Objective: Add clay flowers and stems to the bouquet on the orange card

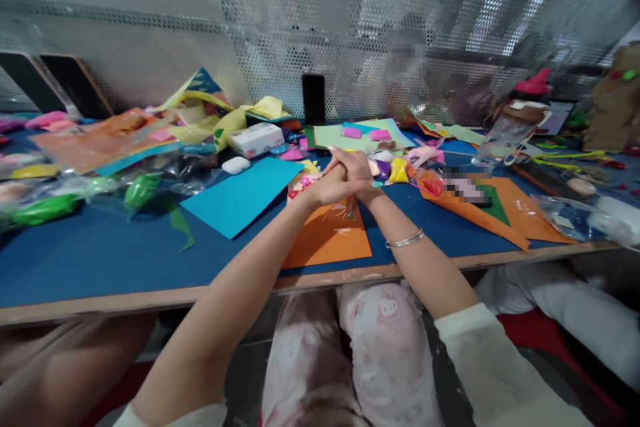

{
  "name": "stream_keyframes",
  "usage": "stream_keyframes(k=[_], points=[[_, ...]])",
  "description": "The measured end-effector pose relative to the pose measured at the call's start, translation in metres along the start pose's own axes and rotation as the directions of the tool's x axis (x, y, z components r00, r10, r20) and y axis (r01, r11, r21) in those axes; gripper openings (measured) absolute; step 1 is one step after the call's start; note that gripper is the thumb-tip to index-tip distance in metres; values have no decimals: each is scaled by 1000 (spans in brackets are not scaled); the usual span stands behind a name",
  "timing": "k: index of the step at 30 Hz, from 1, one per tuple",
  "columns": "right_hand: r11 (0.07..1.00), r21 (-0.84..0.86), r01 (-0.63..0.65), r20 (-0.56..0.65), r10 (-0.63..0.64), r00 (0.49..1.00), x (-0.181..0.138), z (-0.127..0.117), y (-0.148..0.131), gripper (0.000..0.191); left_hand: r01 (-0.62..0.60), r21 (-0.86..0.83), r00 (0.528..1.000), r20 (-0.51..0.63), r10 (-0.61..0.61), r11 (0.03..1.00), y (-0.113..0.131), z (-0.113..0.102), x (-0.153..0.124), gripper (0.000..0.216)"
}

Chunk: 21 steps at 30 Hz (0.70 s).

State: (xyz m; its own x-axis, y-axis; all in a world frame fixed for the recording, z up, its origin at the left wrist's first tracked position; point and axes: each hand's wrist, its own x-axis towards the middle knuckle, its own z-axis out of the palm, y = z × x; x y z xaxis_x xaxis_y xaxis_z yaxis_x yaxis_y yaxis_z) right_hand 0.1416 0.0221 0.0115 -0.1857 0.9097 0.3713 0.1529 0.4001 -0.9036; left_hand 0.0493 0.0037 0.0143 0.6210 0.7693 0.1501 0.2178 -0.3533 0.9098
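My left hand (331, 187) and my right hand (358, 165) are pressed palm against palm above an orange paper sheet (327, 240) at the table's near edge. The fingers lie flat over each other, and whatever may be between the palms is hidden. A silver bracelet (405, 239) circles my right wrist. Small coloured clay bits (302, 181) lie just left of the hands, and a yellow clay lump (399, 170) lies to their right.
The blue table (100, 253) carries a light blue sheet (240, 197), bagged green clay (141, 190), a white earbud case (235, 165), a white box (256, 139), a dark phone (313, 99) upright against the mesh wall, and orange paper (505, 217) at right. Other people's legs flank mine.
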Motion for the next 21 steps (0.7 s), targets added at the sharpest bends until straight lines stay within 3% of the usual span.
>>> stream_keyframes(k=[3, 6, 9, 11, 13, 15, 18, 21], points=[[997, -49, 58, -18, -59, 998, 0, -4, -4, 48, 9, -15, 1000, 30, -9, 1000, 4, 1, 0, 34], [939, -290, 187, -70, -216, 974, 1, -9, 4, 44, -2, -25, 1000, 1, 2, 1000, 3, -6, -2, 26], [888, -446, 113, -210, -226, 951, 3, -18, 17, 45, -57, -29, 998, 36, 58, 998, -1, -16, -3, 23], [846, -533, 9, -281, -187, 942, 5, -26, 26, 44, -98, -15, 994, -54, 97, 995, -2, -21, -3, 17], [838, -535, -105, -345, -103, 933, 8, -34, 34, 41, -73, 83, 987, -137, 84, 994, -3, -24, -3, 16], [862, -485, -146, -370, -51, 928, 12, -38, 41, 40, -1, 308, 980, -190, 62, 951, -5, -25, -4, 18], [864, -482, -142, -372, -55, 927, 15, -39, 46, 38, 58, 586, 988, -147, 36, 808, -11, -26, -7, 21], [855, -503, -125, -343, -66, 937, 14, -37, 45, 37, 53, 699, 996, -91, 16, 714, -15, -30, -10, 25]])
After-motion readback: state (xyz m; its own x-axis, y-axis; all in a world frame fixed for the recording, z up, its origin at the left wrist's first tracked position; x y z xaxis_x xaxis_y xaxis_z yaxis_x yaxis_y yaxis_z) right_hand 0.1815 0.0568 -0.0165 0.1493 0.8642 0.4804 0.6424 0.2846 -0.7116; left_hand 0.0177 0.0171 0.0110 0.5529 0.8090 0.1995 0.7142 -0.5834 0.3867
